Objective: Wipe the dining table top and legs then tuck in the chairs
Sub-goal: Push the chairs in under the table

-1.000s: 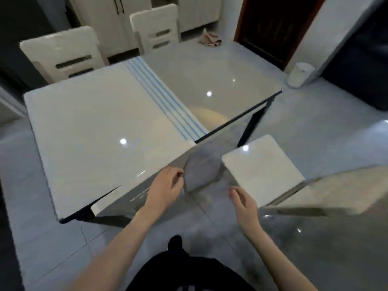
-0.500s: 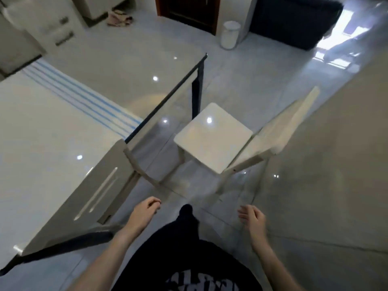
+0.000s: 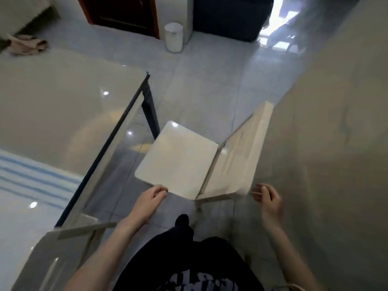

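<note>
A white chair stands pulled out from the table, its seat (image 3: 178, 160) facing the table and its backrest (image 3: 241, 156) towards the wall. My left hand (image 3: 151, 199) curls its fingers over the near edge of the seat. Blurred, my right hand (image 3: 266, 199) hovers just beside the near end of the backrest with its fingers apart and nothing in it. The glossy dining table top (image 3: 52, 106) fills the left, with a dark leg (image 3: 150, 111) at its corner. A crumpled beige cloth (image 3: 27, 44) lies at the table's far end.
A second white chair (image 3: 52, 259) sits against the table at the lower left. A grey wall (image 3: 336, 143) runs close along the right. On the tiled floor beyond stand a white bin (image 3: 173, 36), a dark door (image 3: 126, 11) and a dark sofa (image 3: 228, 15).
My view has swung right from the table to the pulled-out chair. Both hands have risen from near my waist to the chair, the left reaching the seat edge, the right nearing the backrest.
</note>
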Demonstrator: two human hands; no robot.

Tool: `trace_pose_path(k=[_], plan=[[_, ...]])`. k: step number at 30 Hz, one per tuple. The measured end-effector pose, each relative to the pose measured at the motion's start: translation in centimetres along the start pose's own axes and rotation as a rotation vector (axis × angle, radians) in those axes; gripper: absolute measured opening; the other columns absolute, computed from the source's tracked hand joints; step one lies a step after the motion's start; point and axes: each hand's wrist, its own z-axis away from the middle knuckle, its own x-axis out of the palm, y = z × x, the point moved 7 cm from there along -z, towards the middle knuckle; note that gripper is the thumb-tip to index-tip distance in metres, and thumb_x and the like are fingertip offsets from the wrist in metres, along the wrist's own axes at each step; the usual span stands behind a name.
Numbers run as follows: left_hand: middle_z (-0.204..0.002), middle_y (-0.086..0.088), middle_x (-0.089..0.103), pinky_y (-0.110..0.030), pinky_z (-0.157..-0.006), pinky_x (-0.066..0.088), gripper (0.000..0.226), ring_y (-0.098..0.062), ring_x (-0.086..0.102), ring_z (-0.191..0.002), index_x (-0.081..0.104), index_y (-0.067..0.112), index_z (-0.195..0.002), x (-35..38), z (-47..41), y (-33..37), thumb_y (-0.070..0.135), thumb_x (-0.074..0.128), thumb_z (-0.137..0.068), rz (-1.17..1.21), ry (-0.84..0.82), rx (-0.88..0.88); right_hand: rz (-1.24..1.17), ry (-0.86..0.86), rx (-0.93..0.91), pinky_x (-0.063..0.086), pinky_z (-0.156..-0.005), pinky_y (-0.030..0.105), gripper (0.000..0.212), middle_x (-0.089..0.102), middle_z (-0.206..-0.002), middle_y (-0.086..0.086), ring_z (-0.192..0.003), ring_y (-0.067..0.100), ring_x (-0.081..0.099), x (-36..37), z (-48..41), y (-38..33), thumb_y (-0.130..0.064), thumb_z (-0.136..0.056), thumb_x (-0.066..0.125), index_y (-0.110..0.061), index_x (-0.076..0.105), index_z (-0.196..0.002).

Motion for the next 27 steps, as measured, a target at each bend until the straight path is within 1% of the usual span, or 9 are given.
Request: trace_pose_path(k=[3,5,10,12,15,17,20,23,27], plan=[[-0.090,0.008,0.070,-0.033,-0.078,0.050,0.008,-0.014,0.064,-0.085,0.062,0.035,-0.084,0.0,-3.5,5.5,0.034,0.054,-0.086,0.028,-0.047,0.067,-0.036,0.064,-0.106,0.054,-0.061,0.019,0.021,0.066,-0.076,0.006,-0.062,0.008,0.063,-0.8,-2.9,-4.5,-0.002,-0.098,0.043,-0.004,0.063,-0.099],[-0.087,0.011,0.069,-0.033,-0.080,0.049,0.013,-0.013,0.065,-0.084,0.063,0.036,-0.083,0.6,-5.1,9.0,0.040,0.051,-0.080,0.033,-0.066,0.112,-0.042,0.089,-0.185,0.055,-0.066,0.021,0.020,0.065,-0.079,0.006,-0.066,0.010,0.063,-1.2,-4.8,-7.4,-0.008,-0.095,0.045,-0.005,0.064,-0.102],[-0.093,0.007,0.068,-0.029,-0.080,0.047,0.018,-0.016,0.062,-0.085,0.065,0.023,-0.096,4.9,-6.8,16.4,0.033,0.052,-0.087,0.051,-0.103,0.207,0.150,0.032,-0.435,0.051,-0.077,0.016,0.022,0.068,-0.089,0.002,-0.082,0.008,0.066,0.1,-9.8,-14.0,-0.016,-0.091,0.047,-0.016,0.066,-0.103],[-0.103,0.003,0.065,-0.024,-0.079,0.043,0.019,-0.015,0.059,-0.089,0.063,0.017,-0.106,7.5,-6.9,18.6,0.028,0.053,-0.093,0.032,-0.098,0.212,0.321,-0.036,-0.660,0.048,-0.082,0.016,0.022,0.067,-0.096,0.002,-0.090,0.012,0.063,1.6,-11.4,-16.5,-0.012,-0.091,0.048,-0.010,0.068,-0.102],[-0.117,-0.001,0.058,-0.028,-0.089,0.044,0.039,-0.014,0.057,-0.097,0.056,0.014,-0.119,11.9,-6.6,21.3,0.040,0.049,-0.092,0.050,-0.102,0.164,0.571,-0.233,-0.910,0.048,-0.085,0.030,0.022,0.069,-0.097,0.008,-0.095,0.021,0.061,5.4,-14.5,-18.0,-0.011,-0.091,0.049,-0.005,0.069,-0.099],[-0.120,-0.003,0.057,-0.034,-0.094,0.043,0.045,-0.020,0.057,-0.105,0.052,0.015,-0.123,14.3,-6.4,22.0,0.046,0.046,-0.091,0.046,-0.075,0.105,0.721,-0.395,-1.070,0.045,-0.091,0.033,0.024,0.071,-0.092,0.008,-0.096,0.024,0.062,7.9,-16.2,-18.0,-0.016,-0.091,0.049,-0.006,0.071,-0.089],[-0.127,-0.008,0.054,-0.037,-0.099,0.040,0.050,-0.024,0.050,-0.117,0.045,0.014,-0.131,16.2,-6.5,22.3,0.046,0.046,-0.092,0.002,0.036,0.027,0.922,-0.569,-1.289,0.041,-0.101,0.039,0.032,0.068,-0.074,0.004,-0.084,0.025,0.064,10.6,-18.5,-17.3,-0.021,-0.091,0.047,-0.011,0.067,-0.068],[-0.136,-0.009,0.050,-0.037,-0.100,0.040,0.058,-0.028,0.048,-0.122,0.036,0.014,-0.137,16.8,-6.7,22.9,0.047,0.048,-0.091,-0.070,0.105,0.012,1.024,-0.725,-1.391,0.045,-0.090,0.038,0.040,0.063,-0.061,0.006,-0.069,0.028,0.059,12.7,-19.8,-17.4,-0.025,-0.090,0.041,-0.010,0.060,-0.057],[-0.126,-0.013,0.057,-0.041,-0.086,0.048,0.056,-0.037,0.058,-0.107,0.032,0.016,-0.134,16.8,-7.1,23.1,0.037,0.052,-0.087,-0.298,0.089,0.023,0.992,-0.785,-1.402,0.045,-0.064,0.034,0.034,0.054,-0.050,0.007,-0.050,0.029,0.051,13.6,-20.5,-17.5,-0.024,-0.081,0.042,-0.012,0.050,-0.049]])
